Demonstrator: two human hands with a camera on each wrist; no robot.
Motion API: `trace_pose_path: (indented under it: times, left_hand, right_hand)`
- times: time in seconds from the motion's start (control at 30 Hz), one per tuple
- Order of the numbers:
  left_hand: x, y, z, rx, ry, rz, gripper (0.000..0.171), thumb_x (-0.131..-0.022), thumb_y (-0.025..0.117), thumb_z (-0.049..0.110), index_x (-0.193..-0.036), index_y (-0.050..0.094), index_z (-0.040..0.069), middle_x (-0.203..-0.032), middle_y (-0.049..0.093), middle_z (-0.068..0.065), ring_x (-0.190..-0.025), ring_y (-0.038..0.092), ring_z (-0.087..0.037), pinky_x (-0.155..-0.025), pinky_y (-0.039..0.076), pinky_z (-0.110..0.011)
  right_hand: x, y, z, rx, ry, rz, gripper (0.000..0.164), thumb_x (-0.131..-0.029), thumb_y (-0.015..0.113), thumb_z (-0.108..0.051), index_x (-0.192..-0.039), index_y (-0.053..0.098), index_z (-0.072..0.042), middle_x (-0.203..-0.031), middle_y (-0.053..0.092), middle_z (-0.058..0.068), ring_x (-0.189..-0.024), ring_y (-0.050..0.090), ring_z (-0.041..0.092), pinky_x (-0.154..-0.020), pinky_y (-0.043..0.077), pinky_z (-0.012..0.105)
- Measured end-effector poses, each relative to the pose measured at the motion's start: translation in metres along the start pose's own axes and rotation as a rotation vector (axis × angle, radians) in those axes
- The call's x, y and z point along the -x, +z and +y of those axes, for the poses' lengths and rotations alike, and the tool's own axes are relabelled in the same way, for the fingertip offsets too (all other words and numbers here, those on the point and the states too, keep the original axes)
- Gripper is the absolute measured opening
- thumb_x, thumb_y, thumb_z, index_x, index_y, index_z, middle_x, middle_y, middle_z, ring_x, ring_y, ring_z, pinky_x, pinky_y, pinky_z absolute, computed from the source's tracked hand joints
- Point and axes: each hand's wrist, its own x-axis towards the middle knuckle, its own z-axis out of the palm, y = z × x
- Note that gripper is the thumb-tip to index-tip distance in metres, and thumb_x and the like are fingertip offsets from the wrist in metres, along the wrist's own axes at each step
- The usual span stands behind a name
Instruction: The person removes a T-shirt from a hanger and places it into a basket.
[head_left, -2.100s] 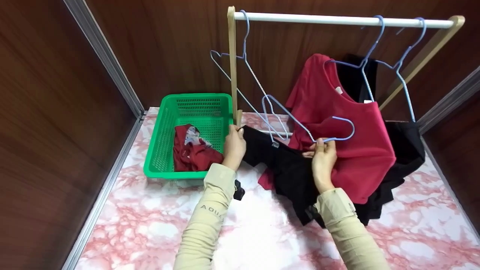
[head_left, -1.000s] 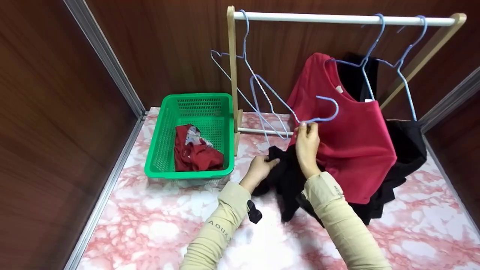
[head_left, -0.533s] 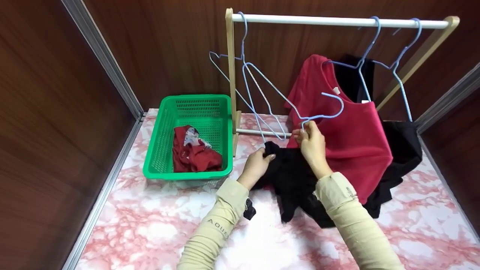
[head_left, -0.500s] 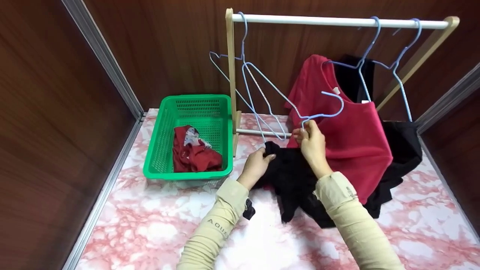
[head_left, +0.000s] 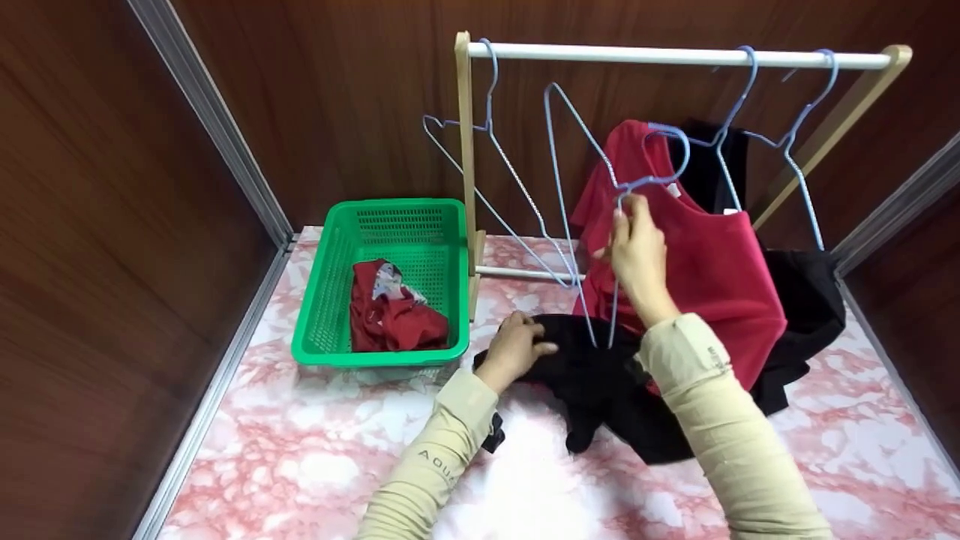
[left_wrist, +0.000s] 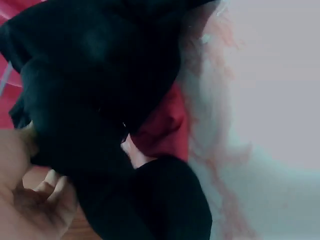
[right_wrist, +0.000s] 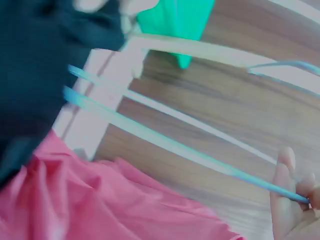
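My right hand (head_left: 639,247) pinches a blue wire hanger (head_left: 583,225) just below its hook. The hanger is tilted, and its lower end meets a crumpled black garment (head_left: 592,390); whether it lies in front of the cloth or goes inside it I cannot tell. The garment's exact kind is unclear among the folds. With thumb and fingers my left hand (head_left: 514,349) holds the garment's upper left edge. In the left wrist view that hand (left_wrist: 35,195) is at the cloth's edge. Behind the hanger hangs a red top (head_left: 697,262).
A low rack with a white rail (head_left: 600,52) stands at the back. A bare hanger (head_left: 517,180) hangs at its left end; black clothing (head_left: 806,300) hangs at the right. The green basket (head_left: 307,330) holds a red cloth (head_left: 397,322). The floor (head_left: 300,450) is marbled.
My right hand has raised the hanger, bringing its lower end into sight against the black garment. My left hand has moved slightly down, and the garment lies more spread out.
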Motion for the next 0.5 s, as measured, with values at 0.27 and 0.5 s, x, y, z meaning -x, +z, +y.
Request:
trace_pose_path:
  times: [0.27,0.5]
  left_hand:
    - [0.005,0.032,-0.004,0.109,-0.011,-0.057,0.056,-0.074,0.076,0.043,-0.109,0.057,0.004,-0.130,0.051,-0.015,-0.115,0.054,-0.035,-0.096,0.044,-0.046]
    - [0.000,0.048,-0.001,0.128,-0.019,-0.099,0.104,-0.066,0.083,0.041,-0.147,0.024,0.011,-0.151,0.032,-0.021,-0.121,0.051,-0.042,-0.099,0.044,-0.052]
  right_hand:
    - [-0.019,-0.012,-0.041,-0.231,-0.026,-0.038,0.031,-0.100,0.041,-0.017,-0.128,0.050,-0.006,-0.071,0.051,0.002,-0.048,0.052,-0.001,-0.051,0.050,0.017]
    - [-0.039,-0.016,-0.067,-0.151,-0.050,0.057,0.030,-0.099,0.041,-0.013,-0.123,0.058,-0.003,-0.125,0.062,0.011,-0.107,0.060,0.019,-0.093,0.042,0.027]
